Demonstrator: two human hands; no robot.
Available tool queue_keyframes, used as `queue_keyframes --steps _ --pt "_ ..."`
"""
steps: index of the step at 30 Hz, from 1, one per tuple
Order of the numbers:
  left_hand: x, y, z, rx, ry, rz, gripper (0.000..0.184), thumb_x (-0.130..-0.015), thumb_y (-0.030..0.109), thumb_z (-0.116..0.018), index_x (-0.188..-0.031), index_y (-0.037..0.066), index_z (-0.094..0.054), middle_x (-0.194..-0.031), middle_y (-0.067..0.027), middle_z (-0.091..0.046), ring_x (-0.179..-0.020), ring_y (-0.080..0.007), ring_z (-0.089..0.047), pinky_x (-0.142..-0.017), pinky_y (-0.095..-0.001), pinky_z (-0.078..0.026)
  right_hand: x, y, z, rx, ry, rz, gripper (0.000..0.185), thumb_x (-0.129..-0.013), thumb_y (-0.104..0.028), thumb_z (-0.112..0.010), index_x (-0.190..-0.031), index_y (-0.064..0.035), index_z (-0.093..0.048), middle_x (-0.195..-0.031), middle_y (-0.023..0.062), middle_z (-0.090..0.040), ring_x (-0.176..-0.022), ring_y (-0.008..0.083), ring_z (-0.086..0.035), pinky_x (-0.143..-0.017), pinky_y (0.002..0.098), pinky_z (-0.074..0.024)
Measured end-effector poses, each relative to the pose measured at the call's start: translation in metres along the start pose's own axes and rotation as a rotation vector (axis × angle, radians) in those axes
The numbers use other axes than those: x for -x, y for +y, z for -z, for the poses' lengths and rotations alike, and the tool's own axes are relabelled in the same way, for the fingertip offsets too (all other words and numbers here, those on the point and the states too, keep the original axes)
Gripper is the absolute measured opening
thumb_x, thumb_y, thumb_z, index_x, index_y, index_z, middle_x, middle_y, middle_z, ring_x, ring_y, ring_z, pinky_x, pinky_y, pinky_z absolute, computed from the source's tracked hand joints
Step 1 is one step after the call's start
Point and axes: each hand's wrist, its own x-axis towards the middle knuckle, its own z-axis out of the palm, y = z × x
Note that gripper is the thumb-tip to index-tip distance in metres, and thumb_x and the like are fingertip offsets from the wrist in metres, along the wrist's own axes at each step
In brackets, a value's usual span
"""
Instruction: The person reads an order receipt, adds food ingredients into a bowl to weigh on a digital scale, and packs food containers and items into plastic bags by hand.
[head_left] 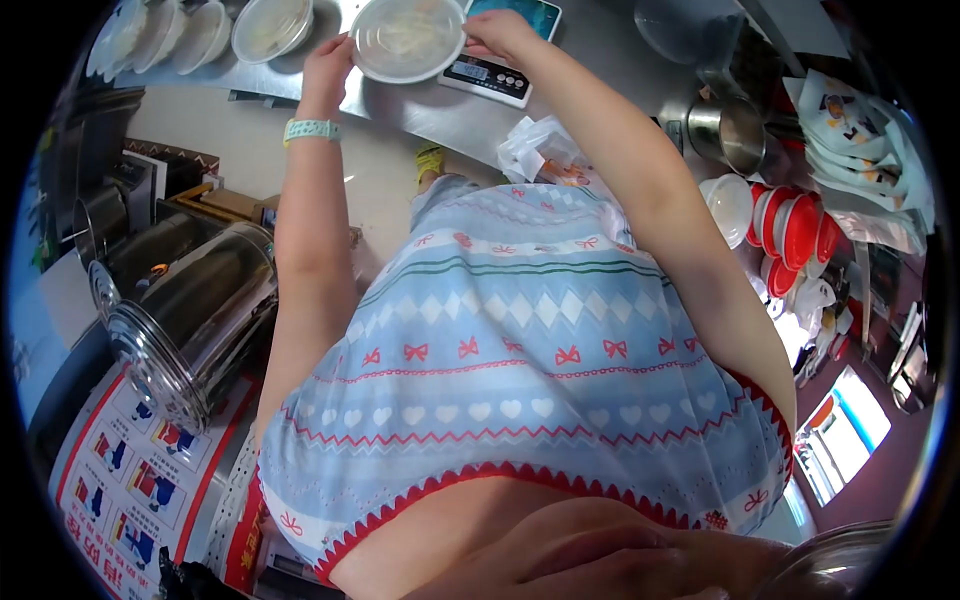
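Note:
Between my two hands is a round, pale plastic bowl (pixel 408 38), its contents light and hard to make out through the cloudy top. My left hand (pixel 328 72) pinches the bowl's left rim, a green band around that wrist. On the opposite side, my right hand (pixel 498 36) has its fingers closed on the right rim. Just beside the bowl, partly under my right hand, sits a digital kitchen scale (pixel 488 78) with a lit display. A similar round bowl (pixel 272 28) stands to the left of my left hand.
Several more bowls (pixel 200 38) line the steel counter (pixel 390 108) at upper left. A metal pot (pixel 727 132), red-lidded tubs (pixel 797 230) and stacked bags (pixel 850 130) are at right. A plastic bag (pixel 540 148) hangs near the counter edge. Large steel pots (pixel 205 290) stand at left.

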Motion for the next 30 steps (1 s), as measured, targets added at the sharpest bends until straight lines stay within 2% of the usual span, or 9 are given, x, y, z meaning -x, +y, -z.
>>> queue_keyframes --steps 2,3,4,10,12,13,15,18,30 --pt "0.011 0.018 0.0 -0.038 -0.038 0.008 0.029 -0.091 0.008 -0.063 -0.117 -0.005 -0.06 -0.09 -0.0028 -0.064 -0.077 -0.0095 -0.059 -0.069 -0.0204 -0.049 0.015 -0.011 0.006 -0.22 -0.104 0.064 0.016 -0.084 -0.013 -0.063 -0.088 0.0017 -0.067 -0.078 0.0099 -0.067 -0.068 0.0172 -0.064 -0.064 0.0285 -0.0539" --pt "0.026 0.031 -0.008 0.099 -0.077 -0.002 0.026 -0.092 0.007 -0.062 -0.115 -0.004 -0.061 -0.09 -0.0016 -0.064 -0.077 -0.0083 -0.059 -0.071 -0.0195 -0.049 0.036 -0.024 0.016 -0.257 -0.124 0.177 0.016 -0.087 -0.011 -0.061 -0.086 0.003 -0.068 -0.078 0.0083 -0.067 -0.069 0.0151 -0.065 -0.062 0.0247 -0.0551" --pt "0.042 0.048 -0.015 0.109 -0.119 0.01 0.024 -0.092 0.007 -0.061 -0.114 -0.003 -0.061 -0.09 -0.001 -0.063 -0.077 -0.0078 -0.058 -0.074 -0.0195 -0.05 0.062 -0.048 0.022 -0.178 -0.084 0.126 0.016 -0.088 -0.011 -0.061 -0.084 0.0026 -0.068 -0.078 0.0082 -0.067 -0.069 0.0138 -0.065 -0.06 0.0233 -0.0549" --pt "0.131 0.106 -0.062 -0.008 -0.383 -0.007 0.022 -0.094 0.009 -0.06 -0.114 0.002 -0.06 -0.095 -0.0007 -0.064 -0.081 -0.0079 -0.06 -0.08 -0.0218 -0.052 0.201 -0.091 0.089 -0.126 0.001 0.113 0.016 -0.091 -0.015 -0.06 -0.096 -0.0005 -0.066 -0.08 0.0036 -0.065 -0.069 0.0096 -0.063 -0.064 0.0221 -0.0546" --pt "0.169 0.116 -0.091 -0.052 -0.441 0.025 0.026 -0.093 0.01 -0.06 -0.114 -0.004 -0.057 -0.097 -0.0054 -0.064 -0.088 -0.0122 -0.062 -0.087 -0.0259 -0.053 0.241 -0.081 0.113 -0.068 0.084 0.107 0.027 -0.091 -0.023 -0.059 -0.095 0.0017 -0.067 -0.083 0.0105 -0.068 -0.074 0.0201 -0.067 -0.067 0.0297 -0.0558" --pt "0.178 0.112 -0.097 -0.077 -0.489 0.054 0.027 -0.093 0.012 -0.06 -0.116 -0.002 -0.057 -0.099 -0.0045 -0.064 -0.089 -0.0122 -0.063 -0.087 -0.0268 -0.053 0.262 -0.074 0.122 -0.078 0.094 0.105 0.027 -0.091 -0.023 -0.059 -0.095 0.0017 -0.067 -0.083 0.0105 -0.068 -0.074 0.0201 -0.067 -0.067 0.0297 -0.0558" --pt "0.197 0.106 -0.112 -0.105 -0.578 0.1 0.028 -0.094 0.013 -0.06 -0.118 0.0 -0.057 -0.1 -0.0029 -0.064 -0.09 -0.0109 -0.063 -0.085 -0.0256 -0.054 0.297 -0.063 0.139 -0.107 0.098 0.07 0.025 -0.091 -0.018 -0.062 -0.104 0.004 -0.061 -0.087 0.0069 -0.064 -0.076 0.0118 -0.066 -0.068 0.0209 -0.0569" --pt "0.212 0.096 -0.14 -0.129 -0.653 0.153 0.026 -0.094 0.013 -0.059 -0.117 0.0 -0.058 -0.101 -0.0024 -0.063 -0.09 -0.0095 -0.062 -0.083 -0.0241 -0.054 0.328 -0.028 0.156 -0.155 0.169 0.009 0.027 -0.092 -0.019 -0.063 -0.107 0.0026 -0.058 -0.085 0.0032 -0.061 -0.074 0.0085 -0.063 -0.069 0.0191 -0.056" --pt "0.178 -0.027 -0.191 -0.353 -0.751 0.246 0.023 -0.095 0.013 -0.057 -0.115 0.001 -0.058 -0.098 -0.0016 -0.062 -0.089 -0.0097 -0.061 -0.083 -0.0257 -0.054 0.302 0.108 0.17 -0.236 0.404 -0.108 0.03 -0.089 -0.021 -0.063 -0.108 0.0021 -0.059 -0.085 0.0041 -0.061 -0.074 0.0111 -0.062 -0.07 0.023 -0.055"
